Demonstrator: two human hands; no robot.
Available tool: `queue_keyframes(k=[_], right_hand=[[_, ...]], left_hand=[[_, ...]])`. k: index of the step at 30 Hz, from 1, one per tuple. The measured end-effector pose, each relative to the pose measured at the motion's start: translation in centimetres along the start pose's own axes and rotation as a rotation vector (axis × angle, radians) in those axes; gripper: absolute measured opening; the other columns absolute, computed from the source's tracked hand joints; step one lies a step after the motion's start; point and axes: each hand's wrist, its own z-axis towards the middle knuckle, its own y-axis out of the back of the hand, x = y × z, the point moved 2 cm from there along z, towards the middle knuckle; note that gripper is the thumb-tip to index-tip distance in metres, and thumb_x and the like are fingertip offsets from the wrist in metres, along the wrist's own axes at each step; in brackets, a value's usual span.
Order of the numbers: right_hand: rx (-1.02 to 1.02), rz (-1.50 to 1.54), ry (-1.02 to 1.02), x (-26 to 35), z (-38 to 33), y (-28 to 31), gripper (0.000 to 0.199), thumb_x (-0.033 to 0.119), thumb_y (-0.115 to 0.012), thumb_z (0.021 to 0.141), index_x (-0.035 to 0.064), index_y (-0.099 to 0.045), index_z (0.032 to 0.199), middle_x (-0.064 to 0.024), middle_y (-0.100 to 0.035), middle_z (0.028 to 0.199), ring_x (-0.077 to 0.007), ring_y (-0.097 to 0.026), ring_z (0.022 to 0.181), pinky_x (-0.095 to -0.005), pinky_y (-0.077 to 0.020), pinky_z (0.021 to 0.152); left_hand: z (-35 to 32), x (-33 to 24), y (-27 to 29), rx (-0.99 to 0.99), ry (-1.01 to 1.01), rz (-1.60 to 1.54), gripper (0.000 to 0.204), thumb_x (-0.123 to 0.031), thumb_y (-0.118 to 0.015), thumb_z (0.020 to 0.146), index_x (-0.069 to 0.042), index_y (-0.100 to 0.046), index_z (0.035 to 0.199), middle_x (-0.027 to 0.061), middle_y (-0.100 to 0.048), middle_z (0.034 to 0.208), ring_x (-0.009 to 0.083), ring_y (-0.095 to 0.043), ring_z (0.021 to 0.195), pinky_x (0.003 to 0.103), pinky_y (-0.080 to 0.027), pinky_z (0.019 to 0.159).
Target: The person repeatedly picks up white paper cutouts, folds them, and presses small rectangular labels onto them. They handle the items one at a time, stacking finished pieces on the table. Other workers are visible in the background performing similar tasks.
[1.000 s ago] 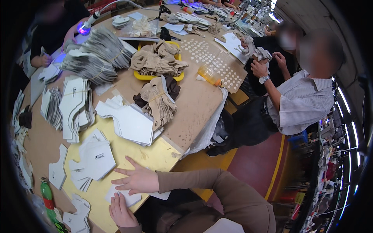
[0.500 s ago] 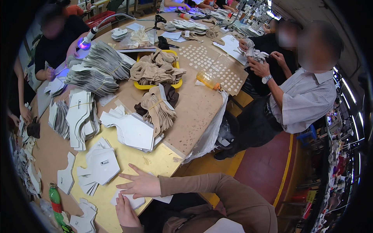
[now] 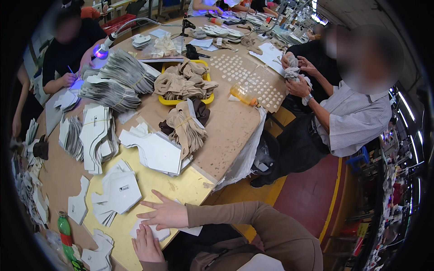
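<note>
The white piece (image 3: 162,234) is laid near the edge of the yellow surface (image 3: 180,186). It is partly covered by the right hand (image 3: 167,214), fingers spread; the left hand (image 3: 148,245) is rested at its left border, fingers close together (whether anything is pinched cannot be told). Probably light and bendable, it is best held by its rim.

A white piece (image 3: 161,233) lies flat on the tabletop (image 3: 189,184) by its near edge, partly covered. Just right of it, a second white piece (image 3: 193,231) pokes past that edge, also partly hidden.
</note>
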Motion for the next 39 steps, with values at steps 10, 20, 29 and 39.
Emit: queue_keyframes(k=[10, 20, 29, 39], right_hand=[[-0.012, 0.010, 0.010, -0.1, 0.0, -0.2, 0.051, 0.041, -0.070, 0.091, 0.0306, -0.060, 0.139, 0.0058, -0.044, 0.158, -0.0282, -0.024, 0.155, -0.0734, -0.0118, 0.120], [-0.018, 0.008, 0.012, 0.0, 0.0, 0.0, 0.051, 0.042, -0.071, 0.090, 0.0300, -0.061, 0.138, 0.0062, -0.045, 0.157, -0.0278, -0.025, 0.154, -0.0732, -0.0123, 0.120], [-0.012, -0.119, -0.012, 0.5, -0.2, -0.5, 0.045, 0.033, -0.073, 0.087, 0.0260, -0.067, 0.131, 0.0044, -0.052, 0.151, -0.0242, -0.034, 0.151, -0.0716, -0.0104, 0.121], [-0.157, -0.204, 0.029, 2.1, -0.3, -1.3, 0.022, 0.021, -0.061, 0.093, 0.0174, -0.077, 0.107, -0.0008, -0.063, 0.137, -0.0248, -0.045, 0.143, -0.0683, -0.0108, 0.124]], left_hand=[[0.2, 0.4, -0.5, -0.074, -0.056, -0.050, 0.059, -0.013, -0.058, 0.093, -0.005, -0.047, 0.150, 0.0189, -0.045, 0.154, 0.0410, -0.048, 0.137, 0.056, -0.033, 0.111], [0.2, 1.2, -0.7, 0.045, 0.042, -0.027, 0.061, -0.016, -0.057, 0.095, -0.010, -0.044, 0.154, 0.0151, -0.040, 0.160, 0.0393, -0.042, 0.144, 0.063, -0.029, 0.113], [-0.1, 1.9, -1.7, 0.054, 0.072, 0.015, 0.059, -0.017, -0.054, 0.098, -0.009, -0.042, 0.155, 0.0146, -0.034, 0.164, 0.0388, -0.038, 0.147, 0.066, -0.027, 0.114], [0.4, 2.9, -0.5, 0.018, -0.083, -0.149, 0.058, -0.011, -0.063, 0.090, -0.002, -0.051, 0.146, 0.0236, -0.044, 0.155, 0.0443, -0.046, 0.139, 0.055, -0.035, 0.113]])
